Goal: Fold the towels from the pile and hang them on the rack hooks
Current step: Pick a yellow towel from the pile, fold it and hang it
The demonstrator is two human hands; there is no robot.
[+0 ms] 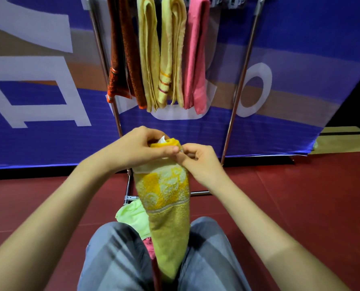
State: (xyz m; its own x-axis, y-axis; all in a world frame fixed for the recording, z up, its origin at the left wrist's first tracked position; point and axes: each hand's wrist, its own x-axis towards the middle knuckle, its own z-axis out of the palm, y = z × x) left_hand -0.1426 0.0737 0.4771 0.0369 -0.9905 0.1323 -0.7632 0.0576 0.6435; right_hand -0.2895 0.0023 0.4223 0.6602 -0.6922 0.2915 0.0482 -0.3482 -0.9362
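A folded yellow towel (166, 202) with an orange and white flower pattern hangs down in front of me, between my knees. My left hand (141, 148) grips its top edge from the left. My right hand (198, 160) pinches the same top edge from the right, where a small white tag shows. On the metal rack (237, 87) beyond hang several folded towels: an orange one (122, 59), two pale yellow ones (149, 59) and a pink one (195, 59). On the floor by my legs lie a light green towel (135, 217) and a pink one (149, 246) of the pile.
A blue banner (49, 101) with white letters stands right behind the rack. The floor (300, 196) is dark red matting. The rack's base bars (130, 192) run along the floor just past my knees (208, 248), which are in grey trousers.
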